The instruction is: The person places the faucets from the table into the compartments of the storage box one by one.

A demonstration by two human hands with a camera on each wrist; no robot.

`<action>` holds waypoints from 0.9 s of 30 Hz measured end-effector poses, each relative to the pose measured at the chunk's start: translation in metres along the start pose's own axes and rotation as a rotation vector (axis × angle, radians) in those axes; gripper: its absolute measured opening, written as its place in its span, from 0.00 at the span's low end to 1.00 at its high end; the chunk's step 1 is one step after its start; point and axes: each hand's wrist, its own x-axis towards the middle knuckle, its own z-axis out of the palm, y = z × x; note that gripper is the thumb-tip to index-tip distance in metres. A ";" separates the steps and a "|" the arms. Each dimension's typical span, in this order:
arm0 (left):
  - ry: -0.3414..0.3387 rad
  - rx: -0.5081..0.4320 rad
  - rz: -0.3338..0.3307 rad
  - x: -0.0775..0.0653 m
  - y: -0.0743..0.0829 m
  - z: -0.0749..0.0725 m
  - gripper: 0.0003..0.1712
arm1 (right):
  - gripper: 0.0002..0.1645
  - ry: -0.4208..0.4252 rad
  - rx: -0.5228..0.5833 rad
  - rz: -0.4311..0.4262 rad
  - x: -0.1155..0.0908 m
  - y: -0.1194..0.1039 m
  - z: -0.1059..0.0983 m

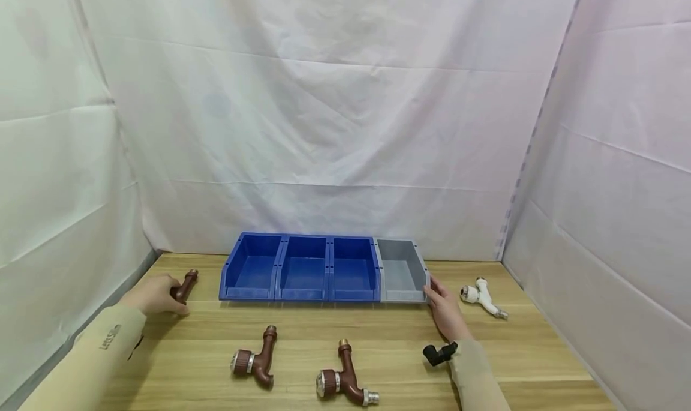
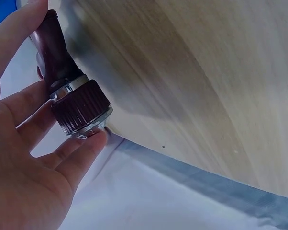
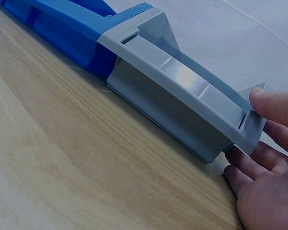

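Observation:
At the table's left side my left hand [image 1: 156,294] grips a dark brown tap [image 1: 186,285]. In the left wrist view the thumb lies along the body of this tap [image 2: 54,52], and the fingers reach around its ribbed knob and clear end cap. My right hand [image 1: 445,309] holds the grey bin [image 1: 405,295] by its front right corner. Seen from the right wrist, the thumb presses the rim of the grey bin [image 3: 182,76] while the other fingers curl beneath that corner. The grey bin stands at the right end of a row of blue bins [image 1: 302,294].
Two more brown taps lie toward the front, a plain-spouted tap [image 1: 264,360] and a tap with a metal nozzle [image 1: 348,378]. Right of the bins lies a white tap [image 1: 483,297]. A black elbow-shaped piece [image 1: 438,354] is beside the right wrist. White cloth [image 1: 345,129] encloses the table.

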 end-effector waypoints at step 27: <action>0.037 -0.033 0.023 -0.009 0.014 -0.011 0.21 | 0.36 0.021 0.005 0.009 0.001 0.002 -0.001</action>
